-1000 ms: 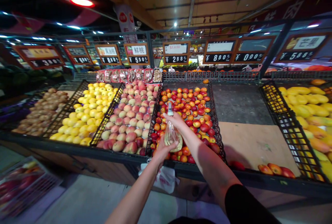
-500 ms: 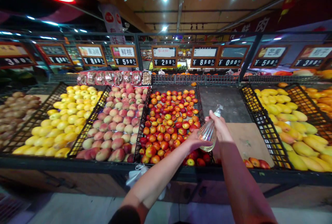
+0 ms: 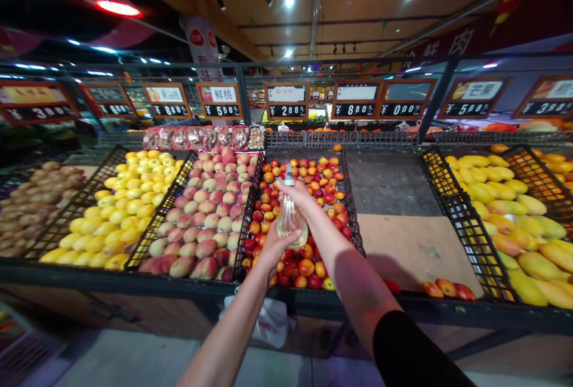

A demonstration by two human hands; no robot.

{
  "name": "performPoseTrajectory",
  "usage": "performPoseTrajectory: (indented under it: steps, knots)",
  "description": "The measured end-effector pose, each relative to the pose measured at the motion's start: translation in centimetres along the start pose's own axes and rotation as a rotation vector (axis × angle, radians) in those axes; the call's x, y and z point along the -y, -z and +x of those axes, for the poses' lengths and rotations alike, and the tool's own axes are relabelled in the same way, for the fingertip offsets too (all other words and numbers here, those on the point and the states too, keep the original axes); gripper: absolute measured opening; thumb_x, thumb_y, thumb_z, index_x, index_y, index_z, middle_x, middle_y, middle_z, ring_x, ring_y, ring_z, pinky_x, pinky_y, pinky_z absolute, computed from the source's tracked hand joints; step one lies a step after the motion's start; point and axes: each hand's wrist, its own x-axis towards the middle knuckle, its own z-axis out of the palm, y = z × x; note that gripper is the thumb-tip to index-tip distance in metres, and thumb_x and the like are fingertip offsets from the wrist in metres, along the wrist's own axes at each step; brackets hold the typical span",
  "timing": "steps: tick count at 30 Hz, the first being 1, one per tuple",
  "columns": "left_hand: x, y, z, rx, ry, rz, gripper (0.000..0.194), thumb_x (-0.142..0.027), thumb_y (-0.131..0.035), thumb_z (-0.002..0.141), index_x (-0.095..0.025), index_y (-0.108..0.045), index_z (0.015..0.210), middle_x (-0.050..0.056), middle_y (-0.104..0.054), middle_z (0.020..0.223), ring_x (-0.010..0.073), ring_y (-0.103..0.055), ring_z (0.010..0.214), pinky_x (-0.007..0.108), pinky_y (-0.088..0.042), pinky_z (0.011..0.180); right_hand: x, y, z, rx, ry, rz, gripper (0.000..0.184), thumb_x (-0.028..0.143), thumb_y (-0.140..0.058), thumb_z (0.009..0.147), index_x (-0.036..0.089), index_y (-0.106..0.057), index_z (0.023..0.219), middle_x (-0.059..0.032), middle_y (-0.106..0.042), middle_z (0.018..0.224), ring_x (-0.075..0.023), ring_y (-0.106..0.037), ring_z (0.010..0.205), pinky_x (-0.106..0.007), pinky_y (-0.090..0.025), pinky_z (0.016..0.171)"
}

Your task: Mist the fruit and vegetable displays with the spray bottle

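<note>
Bottle (image 3: 292,223) is swinging left from the crate's right edge (image 3: 351,211) to mid-frame — left hand (image 3: 274,243) and right hand (image 3: 297,197) gripping it — flat cardboard (image 3: 403,237) giving room right of centre.

Wearing a plain black fabric sleeve (image 3: 414,348) high on the right arm (image 3: 351,267), with bare left forearm (image 3: 235,327), left hand (image 3: 274,245) and right hand (image 3: 297,194).
</note>
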Motion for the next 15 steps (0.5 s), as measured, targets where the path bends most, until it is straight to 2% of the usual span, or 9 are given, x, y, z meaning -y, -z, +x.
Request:
performPoseTrajectory:
  steps: [3,6,8,10,11,13,15]
  knots:
    - [-0.7,3.0,-2.7,-0.149,-0.026,0.030,0.075,-0.044,-0.101,0.061,-0.021,-0.066,0.123,0.010,-0.080,0.119,0.0324,-0.074,0.119,0.048,-0.053,0.114,-0.3,-4.1,-0.7,0.160,-0.003,-0.001,0.028,0.044,-0.087,0.079,0.022,-0.073,0.086,0.0016,-0.071,0.075,-0.0197,-0.069,0.075,-0.033,-0.059,0.078]
    - [0.1,4.6,-6.0,-0.224,-0.038,0.075,0.094,-0.044,-0.103,0.055,-0.021,-0.056,0.133,0.013,-0.075,0.130,0.0358,-0.071,0.125,0.051,-0.051,0.116,-1.4,-5.0,-4.3,0.225,0.039,0.039,0.036,0.056,-0.082,0.081,0.023,-0.071,0.092,-0.0006,-0.072,0.082,-0.0218,-0.071,0.080,-0.035,-0.060,0.080]
    - [1.7,4.9,-8.4,-0.164,-0.032,0.074,0.104,-0.046,-0.104,0.052,-0.022,-0.051,0.138,0.014,-0.072,0.133,0.0383,-0.069,0.127,0.053,-0.051,0.116,-2.8,-3.9,-7.9,0.193,0.082,0.073,0.043,0.063,-0.080,0.080,0.023,-0.071,0.095,-0.0033,-0.074,0.089,-0.0244,-0.072,0.086,-0.037,-0.061,0.084]
    - [4.0,4.6,-11.0,-0.090,-0.026,0.064,0.106,-0.050,-0.103,0.055,-0.022,-0.048,0.141,0.016,-0.069,0.138,0.0395,-0.066,0.131,0.053,-0.049,0.116,-4.7,-2.0,-11.9,0.118,0.055,0.078,0.050,0.064,-0.081,0.079,0.023,-0.073,0.106,-0.0070,-0.077,0.107,-0.0281,-0.074,0.098,-0.041,-0.061,0.093]
    - [5.3,4.3,-12.3,-0.061,-0.028,0.053,0.108,-0.051,-0.104,0.055,-0.023,-0.047,0.143,0.017,-0.066,0.142,0.0402,-0.063,0.135,0.052,-0.048,0.117,-5.8,-0.8,-13.8,0.061,0.035,0.074,0.053,0.064,-0.081,0.078,0.024,-0.073,0.111,-0.0086,-0.077,0.117,-0.0302,-0.074,0.107,-0.043,-0.059,0.100]
    - [8.1,3.2,-14.6,0.044,0.010,-0.011,0.110,-0.049,-0.105,0.056,-0.025,-0.046,0.146,0.017,-0.061,0.149,0.0399,-0.057,0.142,0.050,-0.044,0.120,-8.0,1.4,-17.3,-0.043,-0.020,0.042,0.058,0.064,-0.081,0.076,0.023,-0.073,0.117,-0.0116,-0.077,0.123,-0.0341,-0.071,0.121,-0.045,-0.056,0.108]
    - [11.1,1.9,-16.4,0.131,0.083,-0.161,0.110,-0.048,-0.107,0.051,-0.026,-0.049,0.142,0.015,-0.065,0.143,0.0395,-0.062,0.135,0.050,-0.047,0.113,-10.3,3.6,-19.9,-0.101,-0.086,0.009,0.064,0.063,-0.079,0.079,0.024,-0.069,0.129,-0.0135,-0.075,0.132,-0.0350,-0.070,0.128,-0.045,-0.056,0.110]
